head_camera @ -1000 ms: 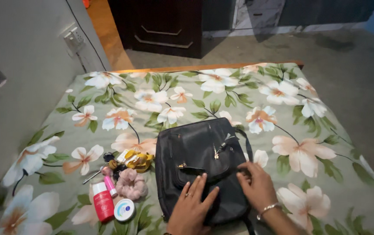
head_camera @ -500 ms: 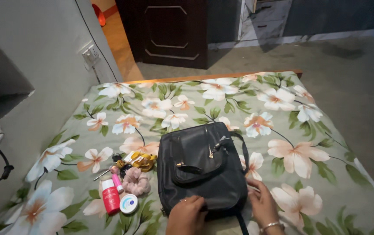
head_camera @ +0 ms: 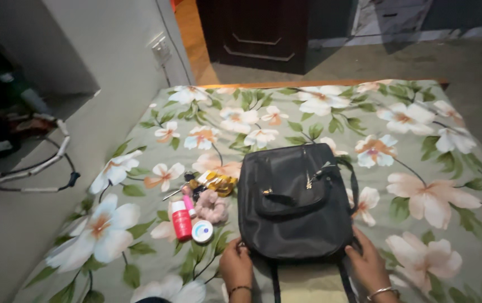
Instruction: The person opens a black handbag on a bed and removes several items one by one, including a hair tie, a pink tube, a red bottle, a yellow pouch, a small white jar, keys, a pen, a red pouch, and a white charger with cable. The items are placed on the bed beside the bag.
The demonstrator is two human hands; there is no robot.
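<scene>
Both hands have slid down from the front of the black bag [head_camera: 294, 202] to its bottom corners since a second ago. Bag lies flat on the bed [head_camera: 420, 140], front pocket and gold zip pulls facing up, straps trailing toward the person. Left hand [head_camera: 236, 264] rests at the lower left corner, fingers curled against the edge; whether it grips the fabric cannot be told. Right hand [head_camera: 369, 262] lies at the lower right corner, fingers spread and touching the bag, a bangle on the wrist. Just left of the bag sits a cluster of small items: a pink scrunchie [head_camera: 211, 205], a red tube [head_camera: 181, 220], a round white tin [head_camera: 202, 231], a slim pink stick [head_camera: 188, 205] and a yellow wrapper [head_camera: 220, 182]. Bed carries a green floral sheet. Grey wall [head_camera: 106, 50] runs along the left; a dark wooden door [head_camera: 257, 31] stands beyond the bed.
</scene>
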